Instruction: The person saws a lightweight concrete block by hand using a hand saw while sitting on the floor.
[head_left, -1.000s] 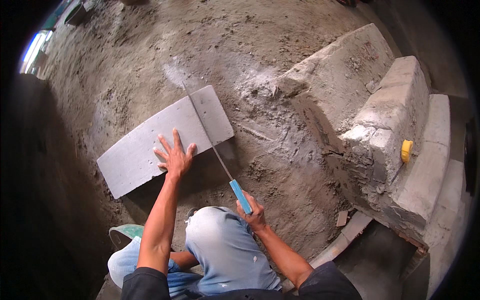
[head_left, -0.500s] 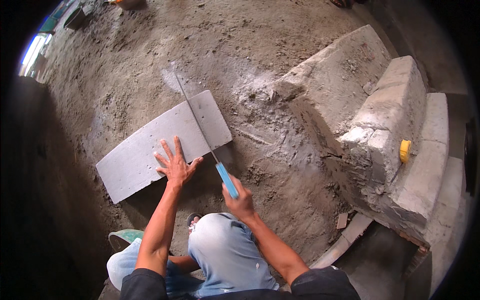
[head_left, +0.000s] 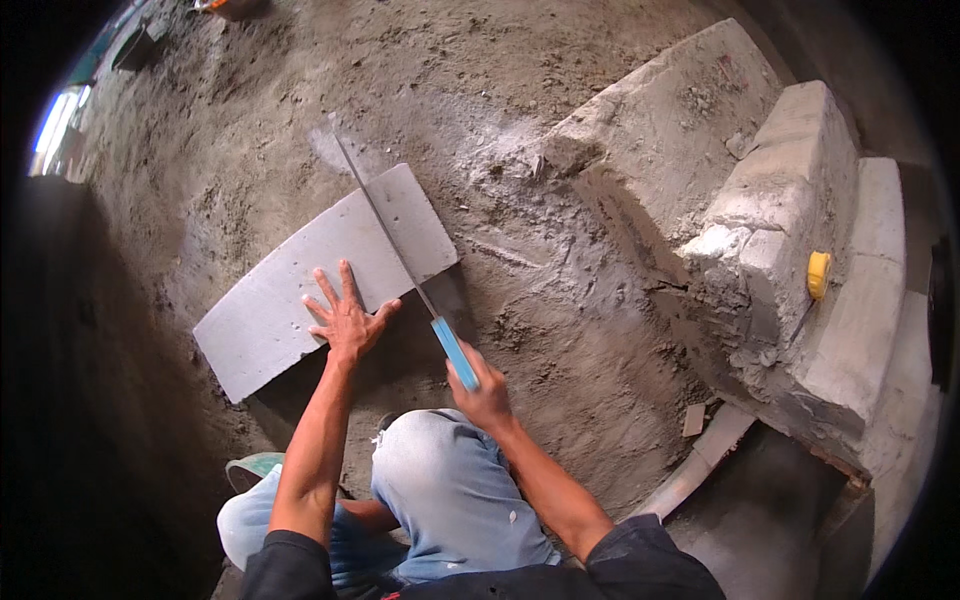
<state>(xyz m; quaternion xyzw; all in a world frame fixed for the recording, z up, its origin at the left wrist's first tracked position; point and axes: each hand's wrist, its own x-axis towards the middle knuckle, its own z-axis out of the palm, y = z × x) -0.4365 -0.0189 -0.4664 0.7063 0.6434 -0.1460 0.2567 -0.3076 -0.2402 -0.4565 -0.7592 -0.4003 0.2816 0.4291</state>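
Note:
A pale grey lightweight concrete block (head_left: 285,290) lies aslant on the rough ground in front of me. My left hand (head_left: 348,322) is spread flat over its near edge, fingers apart, pressing on the top face. In my right hand (head_left: 484,392) is the light blue handle of a hand saw (head_left: 392,238), fingers wrapped round it. The saw's thin blade crosses the block near its right end, and its tip reaches past the far edge. Whether the blade has cut into the block, I cannot tell.
Pale dust (head_left: 328,150) lies beyond the block. To the right rises a stepped masonry structure (head_left: 770,210) with a yellow tape measure (head_left: 819,275) on it. A small block piece (head_left: 694,420) lies near its foot. A green bowl-like container (head_left: 252,468) sits by my left knee.
The saw is in much the same place across the block, its handle shifted only slightly. My left hand stays on the block. The whole view has tilted a little.

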